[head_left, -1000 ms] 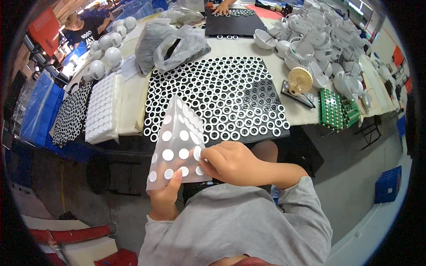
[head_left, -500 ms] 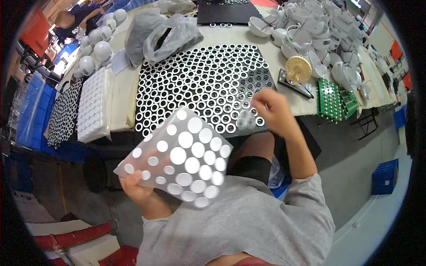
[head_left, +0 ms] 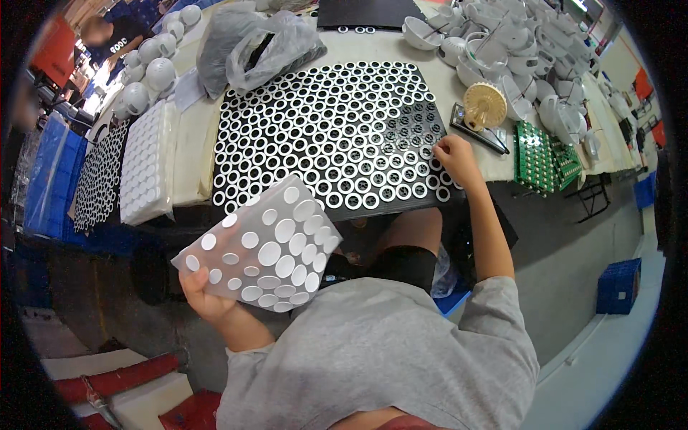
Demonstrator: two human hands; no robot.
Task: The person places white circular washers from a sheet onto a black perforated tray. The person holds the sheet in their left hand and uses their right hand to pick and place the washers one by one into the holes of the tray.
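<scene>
Head view: I see left hand (head_left: 208, 297) pinching translucent, white-dotted plastic sheet (head_left: 269, 253); right hand (head_left: 454, 155), nearer one, curls at right edge of black ring-covered board (head_left: 362, 213), its hold unclear.

**Observations on Surroundings**

On the cream-coloured tabletop (head_left: 358, 50), white domed plastic shells (head_left: 160, 74) stand clustered at far left. Crumpled grey translucent plastic bags (head_left: 294, 50) lie nearer the middle. At far right: a heap of white bowl-shaped plastic shells (head_left: 494, 43). Just before it, a pale-yellow ribbed round disc (head_left: 485, 105) partly covers a black rectangular device (head_left: 474, 131). Green circuit boards (head_left: 533, 156) lie near the right-hand edge. A blue plastic crate (head_left: 618, 285) stands on the grey floor (head_left: 559, 251).
</scene>
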